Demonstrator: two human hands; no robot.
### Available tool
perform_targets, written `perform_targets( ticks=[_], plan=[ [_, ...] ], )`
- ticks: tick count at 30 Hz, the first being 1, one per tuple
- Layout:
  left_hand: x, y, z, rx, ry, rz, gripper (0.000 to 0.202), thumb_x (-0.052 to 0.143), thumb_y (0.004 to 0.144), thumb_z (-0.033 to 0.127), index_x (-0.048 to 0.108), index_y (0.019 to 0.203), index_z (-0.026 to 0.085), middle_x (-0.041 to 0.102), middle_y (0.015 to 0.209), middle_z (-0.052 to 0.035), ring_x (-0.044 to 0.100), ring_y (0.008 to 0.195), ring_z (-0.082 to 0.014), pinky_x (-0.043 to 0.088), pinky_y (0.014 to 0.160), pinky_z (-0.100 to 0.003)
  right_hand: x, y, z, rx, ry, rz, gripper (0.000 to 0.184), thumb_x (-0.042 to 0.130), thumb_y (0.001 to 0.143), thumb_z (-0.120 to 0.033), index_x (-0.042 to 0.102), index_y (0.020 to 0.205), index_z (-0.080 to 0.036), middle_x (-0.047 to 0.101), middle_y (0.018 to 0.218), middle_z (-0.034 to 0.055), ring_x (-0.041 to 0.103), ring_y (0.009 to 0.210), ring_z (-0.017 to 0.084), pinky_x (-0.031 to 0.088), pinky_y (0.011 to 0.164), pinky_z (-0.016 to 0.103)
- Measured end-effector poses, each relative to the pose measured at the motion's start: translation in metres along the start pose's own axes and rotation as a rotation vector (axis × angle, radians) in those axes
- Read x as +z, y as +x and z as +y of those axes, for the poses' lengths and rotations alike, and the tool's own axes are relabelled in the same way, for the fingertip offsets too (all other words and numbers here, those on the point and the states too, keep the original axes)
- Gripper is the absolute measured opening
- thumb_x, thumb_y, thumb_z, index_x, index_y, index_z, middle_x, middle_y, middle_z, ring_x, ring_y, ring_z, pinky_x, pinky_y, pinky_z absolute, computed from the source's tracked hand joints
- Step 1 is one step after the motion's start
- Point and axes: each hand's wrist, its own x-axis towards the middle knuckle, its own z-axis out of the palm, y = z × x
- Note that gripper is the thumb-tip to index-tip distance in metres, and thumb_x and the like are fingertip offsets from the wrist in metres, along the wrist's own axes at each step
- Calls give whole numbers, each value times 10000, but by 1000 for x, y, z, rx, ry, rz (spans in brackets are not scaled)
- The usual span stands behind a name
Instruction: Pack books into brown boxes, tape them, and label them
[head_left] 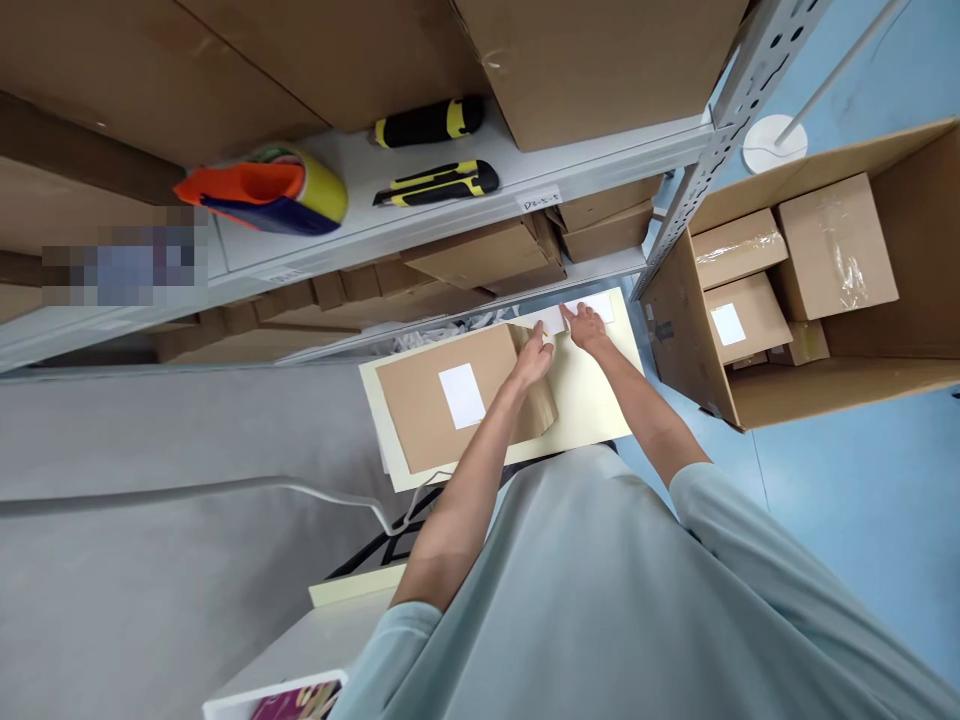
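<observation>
On a small pale-yellow table (589, 400) lies a cardboard box (412, 400) with a white label (462, 396) on its top face. Past the box's right end, white paper strips (553, 319) lie along the table's far edge. My left hand (532, 358) reaches over the box's right end, its fingers curled at the near strip's edge in what looks like a pinch. A tiny yellow spot shows by its fingertips. Just to the right, my right hand (585, 328) rests on the paper with its fingers stretched out, the index finger pointing left.
Two utility knives (439, 184) and a tape dispenser (262, 192) lie on the shelf (352, 190) above, before big cartons. At right, a large open carton (847, 395) holds several smaller boxes. A white cable (300, 484) runs in from the left to the table.
</observation>
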Motion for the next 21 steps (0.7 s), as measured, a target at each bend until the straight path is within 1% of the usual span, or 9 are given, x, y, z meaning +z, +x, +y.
perform_targets(
  ticks=[5, 8, 10, 13, 14, 16, 18, 20, 21],
  plan=[
    [-2, -18, 11, 0, -14, 4, 779, 665, 946, 318, 478, 1682, 140, 618, 1593, -171, 471, 1592, -350, 289, 1374, -492, -2, -1, 2, 5, -7, -5, 761, 425, 1065, -165, 228, 1792, -276, 403, 1708, 217, 458, 1522, 356, 375, 1227, 466],
    [-8, -50, 20, 83, -31, 55, 714, 644, 984, 369, 515, 1654, 157, 572, 1657, -165, 471, 1600, -330, 311, 1364, -476, -4, -4, 1, 9, -2, -20, 776, 429, 1055, -154, 224, 1792, -281, 391, 1721, 212, 449, 1532, 355, 379, 1228, 465],
    [-18, -78, 27, 134, -52, 125, 624, 614, 1014, 427, 598, 1577, 157, 603, 1633, -169, 554, 1536, -319, 388, 1323, -469, -8, -7, 0, 25, 45, -27, 785, 457, 1049, -171, 226, 1792, -277, 361, 1752, 210, 419, 1564, 363, 359, 1253, 482],
    [-40, -123, 35, 142, -93, 207, 499, 611, 1019, 540, 753, 1329, 176, 758, 1425, -159, 717, 1329, -305, 553, 1174, -448, -19, -14, -3, 66, 154, -6, 756, 506, 1057, -249, 277, 1776, -212, 354, 1764, 241, 394, 1600, 390, 349, 1278, 526],
    [-48, -137, 36, 134, -123, 218, 490, 632, 1001, 579, 771, 1255, 184, 793, 1345, -150, 755, 1248, -298, 600, 1105, -436, -24, -18, -5, 76, 180, 7, 739, 520, 1062, -289, 310, 1760, -162, 382, 1742, 273, 422, 1586, 401, 371, 1266, 531],
    [-65, -161, 33, 102, -218, 207, 549, 712, 931, 650, 755, 1235, 195, 840, 1163, -121, 809, 1042, -269, 669, 946, -411, -35, -32, -11, 75, 203, 44, 697, 495, 1092, -371, 386, 1703, -55, 484, 1655, 329, 522, 1514, 403, 437, 1216, 509],
    [-80, -179, 27, 50, -325, 177, 672, 809, 828, 698, 729, 1266, 194, 845, 954, -74, 809, 821, -234, 695, 801, -388, -41, -56, -20, 31, 223, 105, 637, 361, 1145, -442, 502, 1614, -34, 599, 1557, 305, 615, 1425, 346, 494, 1159, 445],
    [-93, -194, 19, -12, -398, 145, 705, 882, 728, 725, 760, 1158, 180, 810, 782, -44, 776, 677, -215, 693, 708, -372, -41, -93, -35, -94, 321, 164, 686, 187, 1168, -523, 648, 1471, -114, 698, 1468, 207, 675, 1336, 261, 537, 1098, 376],
    [-99, -200, 16, -34, -421, 132, 677, 905, 692, 731, 780, 1056, 175, 793, 732, -45, 766, 645, -214, 689, 681, -366, -37, -115, -45, -213, 536, 193, 729, 215, 1151, -611, 726, 1340, -126, 752, 1373, 188, 710, 1264, 257, 561, 1053, 377]
  ],
)
